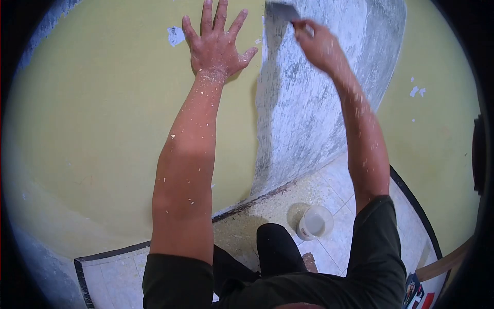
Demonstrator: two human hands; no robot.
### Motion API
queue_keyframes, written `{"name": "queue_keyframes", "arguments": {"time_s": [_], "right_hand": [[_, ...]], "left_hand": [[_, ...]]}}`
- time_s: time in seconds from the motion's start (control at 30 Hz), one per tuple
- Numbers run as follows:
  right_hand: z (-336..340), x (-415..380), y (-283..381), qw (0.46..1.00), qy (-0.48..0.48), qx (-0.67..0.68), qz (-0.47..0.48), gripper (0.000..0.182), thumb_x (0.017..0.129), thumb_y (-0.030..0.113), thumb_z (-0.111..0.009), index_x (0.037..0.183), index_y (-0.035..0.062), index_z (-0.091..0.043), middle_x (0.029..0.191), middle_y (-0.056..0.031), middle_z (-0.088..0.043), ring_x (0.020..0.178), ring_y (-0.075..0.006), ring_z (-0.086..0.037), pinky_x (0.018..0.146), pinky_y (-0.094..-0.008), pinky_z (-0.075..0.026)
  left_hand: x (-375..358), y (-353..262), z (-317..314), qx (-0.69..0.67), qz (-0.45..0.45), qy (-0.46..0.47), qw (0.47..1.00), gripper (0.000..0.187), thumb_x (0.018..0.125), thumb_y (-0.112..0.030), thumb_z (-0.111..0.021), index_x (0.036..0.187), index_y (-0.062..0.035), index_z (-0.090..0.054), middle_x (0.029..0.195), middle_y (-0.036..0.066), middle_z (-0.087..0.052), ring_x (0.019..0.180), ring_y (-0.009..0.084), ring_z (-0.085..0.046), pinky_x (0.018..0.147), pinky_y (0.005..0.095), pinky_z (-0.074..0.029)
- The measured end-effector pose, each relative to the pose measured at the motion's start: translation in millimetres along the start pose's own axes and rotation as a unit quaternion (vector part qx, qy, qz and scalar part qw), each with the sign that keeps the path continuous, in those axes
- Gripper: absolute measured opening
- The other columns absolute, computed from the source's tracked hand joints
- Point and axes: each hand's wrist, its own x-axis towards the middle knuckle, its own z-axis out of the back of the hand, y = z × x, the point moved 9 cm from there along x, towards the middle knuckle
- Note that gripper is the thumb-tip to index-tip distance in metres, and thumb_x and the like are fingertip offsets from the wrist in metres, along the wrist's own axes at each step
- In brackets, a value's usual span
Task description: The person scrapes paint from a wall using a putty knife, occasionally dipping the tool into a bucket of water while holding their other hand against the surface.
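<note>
Fingers spread, my left hand lies flat against the yellow painted wall. Paint flecks dot its wrist and forearm. My right hand is closed around the handle of a putty knife, slightly smeared by motion. Its wide grey blade is at the top of a stripped grey-white patch, near the ragged edge of the yellow paint. Most of the handle is hidden in my fingers.
A translucent plastic tub stands on the tiled floor, with paint chips scattered along the wall's foot. A wooden piece and some red and dark items are at the lower right. My knees are close to the wall.
</note>
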Motion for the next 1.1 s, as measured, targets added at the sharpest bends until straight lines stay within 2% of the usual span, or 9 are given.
{"name": "queue_keyframes", "arguments": {"time_s": [0.13,0.2,0.37,0.47,0.57,0.73,0.87,0.93,1.1], "right_hand": [[-21.3,-48.8,-10.2,0.998,0.035,0.010,-0.045,0.036,0.091,0.026,-0.056,0.124,0.0145,-0.064,0.110,-0.0173,-0.070,0.101,-0.0362,-0.067,0.091,-0.0438,-0.052],[-10.2,-33.8,-13.1,0.992,0.094,0.009,-0.086,0.036,0.090,0.026,-0.058,0.124,0.0157,-0.064,0.109,-0.0169,-0.070,0.099,-0.0358,-0.068,0.089,-0.0429,-0.053],[-12.7,-41.6,-12.9,0.998,0.035,0.021,-0.042,0.034,0.090,0.026,-0.058,0.121,0.0140,-0.065,0.110,-0.0163,-0.070,0.101,-0.0352,-0.067,0.089,-0.0448,-0.053],[-19.5,-48.2,-15.9,0.997,0.015,0.035,-0.061,0.035,0.089,0.023,-0.055,0.121,0.0121,-0.064,0.109,-0.0186,-0.069,0.101,-0.0382,-0.066,0.091,-0.0466,-0.052],[-5.5,-14.8,0.9,0.999,-0.001,0.004,-0.050,0.036,0.088,0.023,-0.055,0.122,0.0118,-0.063,0.108,-0.0192,-0.069,0.101,-0.0392,-0.065,0.092,-0.0472,-0.051],[-17.7,-33.5,-11.7,1.000,0.002,-0.019,-0.015,0.038,0.089,0.024,-0.055,0.124,0.0127,-0.062,0.106,-0.0196,-0.070,0.100,-0.0403,-0.066,0.092,-0.0477,-0.051],[-14.9,-22.3,-6.5,0.998,0.016,-0.009,-0.062,0.038,0.090,0.024,-0.054,0.125,0.0124,-0.062,0.106,-0.0191,-0.070,0.101,-0.0388,-0.066,0.092,-0.0467,-0.051],[-14.0,-19.3,-8.5,0.997,0.012,0.047,-0.053,0.037,0.090,0.025,-0.055,0.124,0.0127,-0.062,0.107,-0.0188,-0.070,0.102,-0.0379,-0.066,0.092,-0.0467,-0.051],[-21.8,-37.6,-8.7,0.999,-0.003,0.008,-0.040,0.036,0.090,0.025,-0.054,0.122,0.0117,-0.063,0.110,-0.0184,-0.069,0.103,-0.0397,-0.065,0.093,-0.0455,-0.051]], "left_hand": [[0.0,1.1,-1.1,0.017,0.004,-0.038,0.999,0.085,0.082,-0.075,-0.048,0.154,-0.0370,-0.023,0.165,0.004,-0.005,0.152,0.0294,0.004,0.114,0.0653,0.008],[0.7,0.1,0.0,0.012,0.005,0.005,1.000,0.085,0.082,-0.075,-0.049,0.154,-0.0369,-0.023,0.165,0.004,-0.005,0.152,0.0290,0.004,0.114,0.0654,0.008],[-5.8,-2.5,3.4,0.008,0.004,-0.004,1.000,0.086,0.081,-0.074,-0.051,0.154,-0.0368,-0.023,0.166,0.004,-0.004,0.152,0.0287,0.004,0.114,0.0650,0.009],[-3.7,-2.2,6.0,0.018,-0.001,-0.001,1.000,0.086,0.081,-0.074,-0.052,0.154,-0.0367,-0.024,0.165,0.004,-0.005,0.152,0.0284,0.003,0.115,0.0640,0.009],[-3.5,-2.0,3.4,0.024,0.000,-0.014,1.000,0.086,0.081,-0.073,-0.053,0.153,-0.0364,-0.025,0.165,0.004,-0.006,0.152,0.0283,0.002,0.115,0.0632,0.009],[-4.6,-1.4,4.0,0.013,0.010,0.002,1.000,0.087,0.080,-0.073,-0.054,0.154,-0.0361,-0.025,0.165,0.004,-0.007,0.152,0.0284,0.002,0.115,0.0633,0.008],[-2.3,-0.6,3.3,-0.002,0.009,0.006,1.000,0.088,0.079,-0.073,-0.055,0.153,-0.0359,-0.025,0.165,0.005,-0.007,0.152,0.0286,0.002,0.115,0.0637,0.008],[-4.7,-3.0,0.3,-0.006,0.011,0.009,1.000,0.088,0.079,-0.073,-0.055,0.153,-0.0359,-0.025,0.165,0.005,-0.007,0.152,0.0287,0.002,0.115,0.0639,0.008],[-4.0,-1.2,-0.3,0.005,0.002,0.010,1.000,0.088,0.080,-0.074,-0.053,0.154,-0.0359,-0.025,0.165,0.004,-0.006,0.152,0.0284,0.003,0.115,0.0644,0.008]]}}
